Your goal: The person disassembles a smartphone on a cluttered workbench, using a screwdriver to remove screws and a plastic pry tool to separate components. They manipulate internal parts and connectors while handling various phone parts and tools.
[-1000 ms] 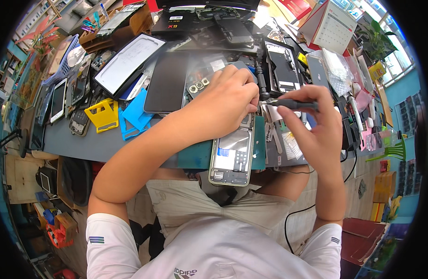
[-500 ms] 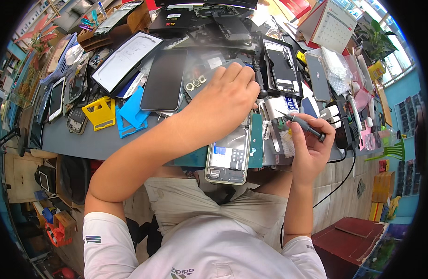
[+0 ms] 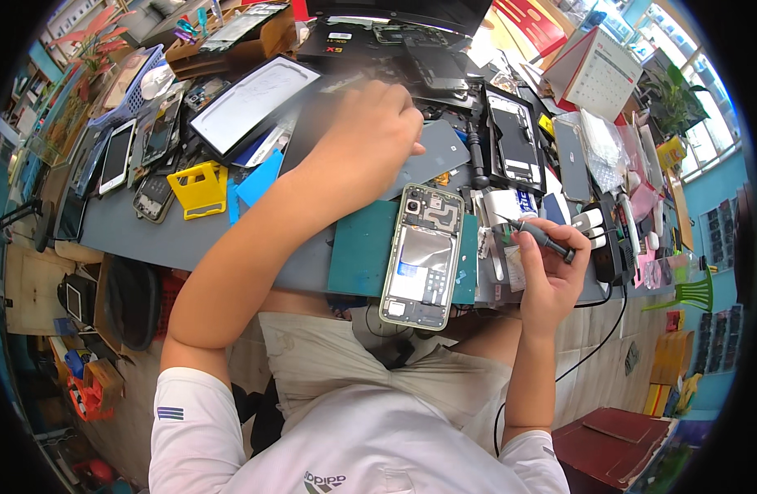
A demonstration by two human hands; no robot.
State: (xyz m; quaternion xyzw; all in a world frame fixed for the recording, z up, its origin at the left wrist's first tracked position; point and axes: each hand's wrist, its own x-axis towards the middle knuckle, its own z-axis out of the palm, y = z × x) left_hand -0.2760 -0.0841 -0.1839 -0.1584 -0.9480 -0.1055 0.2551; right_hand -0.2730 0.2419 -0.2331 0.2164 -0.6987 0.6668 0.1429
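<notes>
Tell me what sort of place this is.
Most likely a phone repair workbench, perhaps in a shop. An opened phone shows its inner parts over a green mat, the right hand holds a screwdriver, and another stripped phone lies to the left.

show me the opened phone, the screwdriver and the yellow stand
Opened phone [image 3: 423,257], head view: middle of its exposed inside.
Screwdriver [image 3: 545,238], head view: its dark grey handle.
Yellow stand [image 3: 203,194], head view: its flat panel.

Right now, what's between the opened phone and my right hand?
The head view shows the green mat's edge, small pieces and a slim grey tool between the opened phone and your right hand.
</notes>
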